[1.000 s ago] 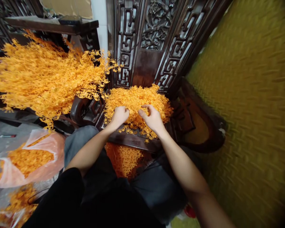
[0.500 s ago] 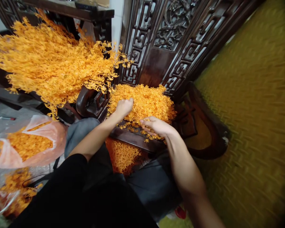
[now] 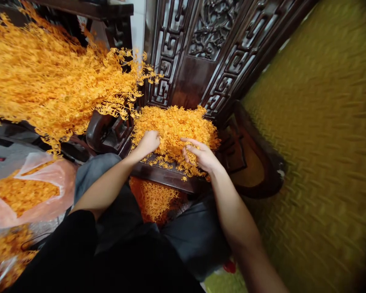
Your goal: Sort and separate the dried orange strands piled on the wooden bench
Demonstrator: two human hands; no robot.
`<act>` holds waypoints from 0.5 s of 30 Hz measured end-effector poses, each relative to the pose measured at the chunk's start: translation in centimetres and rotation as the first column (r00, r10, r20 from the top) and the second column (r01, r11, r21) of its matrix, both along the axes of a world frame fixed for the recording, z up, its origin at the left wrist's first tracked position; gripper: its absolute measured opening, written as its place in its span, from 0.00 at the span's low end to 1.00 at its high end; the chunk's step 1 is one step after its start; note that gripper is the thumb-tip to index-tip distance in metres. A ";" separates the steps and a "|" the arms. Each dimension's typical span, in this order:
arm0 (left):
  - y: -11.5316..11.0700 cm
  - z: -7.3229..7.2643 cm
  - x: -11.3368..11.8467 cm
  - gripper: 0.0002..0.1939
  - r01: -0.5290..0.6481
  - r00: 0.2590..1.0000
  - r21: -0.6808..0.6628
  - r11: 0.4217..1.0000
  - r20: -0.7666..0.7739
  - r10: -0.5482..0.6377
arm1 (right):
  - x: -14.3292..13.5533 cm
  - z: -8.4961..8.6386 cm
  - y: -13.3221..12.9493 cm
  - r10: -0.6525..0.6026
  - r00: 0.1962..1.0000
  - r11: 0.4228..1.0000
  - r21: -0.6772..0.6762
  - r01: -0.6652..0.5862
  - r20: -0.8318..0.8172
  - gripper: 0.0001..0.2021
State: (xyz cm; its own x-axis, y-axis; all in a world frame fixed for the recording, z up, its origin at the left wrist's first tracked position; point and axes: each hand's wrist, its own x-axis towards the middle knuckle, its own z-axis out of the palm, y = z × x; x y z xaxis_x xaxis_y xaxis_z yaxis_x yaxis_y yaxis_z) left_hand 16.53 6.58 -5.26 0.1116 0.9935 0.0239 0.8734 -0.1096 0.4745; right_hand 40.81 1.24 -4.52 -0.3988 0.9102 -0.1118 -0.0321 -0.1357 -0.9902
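A heap of orange artificial flower sprigs (image 3: 177, 122) lies on the seat of a dark carved wooden chair (image 3: 167, 176). At the heap's front left, my left hand (image 3: 148, 143) is closed in a fist; its fingertips are turned away, so what it pinches does not show. My right hand (image 3: 203, 156) is at the front right of the heap, palm inward, with its index finger reaching over the flowers. Orange flower pieces show between its curled fingers and thumb. Loose bits are scattered along the seat's front edge.
A large bundle of orange stems (image 3: 55, 81) rests over the chair's arm at left. Beside my left knee, an open pinkish plastic bag (image 3: 65, 183) holds orange pieces. More orange pieces (image 3: 158, 199) sit below the seat. A yellow-green textured surface (image 3: 317, 134) fills the right side.
The whole view has shifted, so the scene sits farther left. My left hand has drawn back toward the heap's left front. My right hand's fingers now curl around orange pieces.
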 end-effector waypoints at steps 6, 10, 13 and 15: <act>-1.1 0.8 0.8 0.10 0.040 0.866 -0.267 0.963 0.490 0.099 | -1.4 0.1 0.4 -0.163 0.984 0.984 0.080 0.158 0.065 0.29; -1.9 0.3 1.1 0.12 0.274 0.535 -0.432 0.859 0.811 0.237 | -1.7 0.3 2.3 -0.373 0.926 0.925 0.101 0.366 0.060 0.34; -2.2 -0.1 1.1 0.11 0.417 0.392 -0.434 0.799 0.879 0.273 | -2.2 0.5 3.0 -0.524 0.849 0.842 0.195 0.503 0.072 0.34; -2.4 -0.2 1.1 0.11 0.465 0.374 -0.424 0.777 0.890 0.261 | -2.7 0.6 2.4 -0.529 0.841 0.813 0.355 0.461 0.118 0.31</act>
